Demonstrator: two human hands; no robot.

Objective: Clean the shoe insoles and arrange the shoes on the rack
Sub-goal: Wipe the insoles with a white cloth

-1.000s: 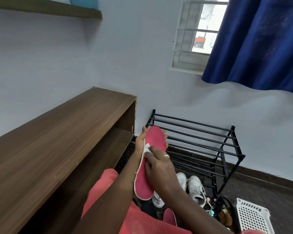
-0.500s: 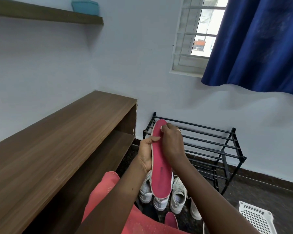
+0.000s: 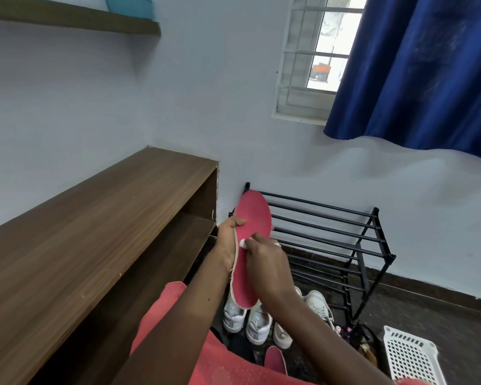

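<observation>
1. Insole [image 3: 253,215]: 1 pink insole with a pale edge is held upright in the air, toe end up. It is placed just in front of the rack's left end and above the shoes on the floor.
2. Left hand [image 3: 228,244]: the insole is gripped along its left edge, with the thumb laid across the front face and the fingers wrapped behind.
3. Right hand [image 3: 264,262]: the fingers are bunched narrowly round a small white cloth [image 3: 243,243], which is pressed on the insole's face near its middle. 1 ring is worn.
4. Rack [image 3: 331,234]: a black rack of metal bars is set against the wall.
5. Shoes [image 3: 258,323]: white shoes are grouped on the dark floor at the rack's foot.
6. 2nd insole [image 3: 274,359]: a pink tip is seen only in part, low in view beside the person's pink clothing.
7. Basket [image 3: 411,357]: 1 white slotted basket is placed on the floor, right of the rack.
8. Cabinet [image 3: 95,232]: a brown wooden unit is placed left of the rack, along the wall.
9. Wall shelf [image 3: 67,18]: 1 teal container [image 3: 129,5] is carried on it.
10. Window [image 3: 311,59]: it is partly covered by a blue curtain [image 3: 417,68].
</observation>
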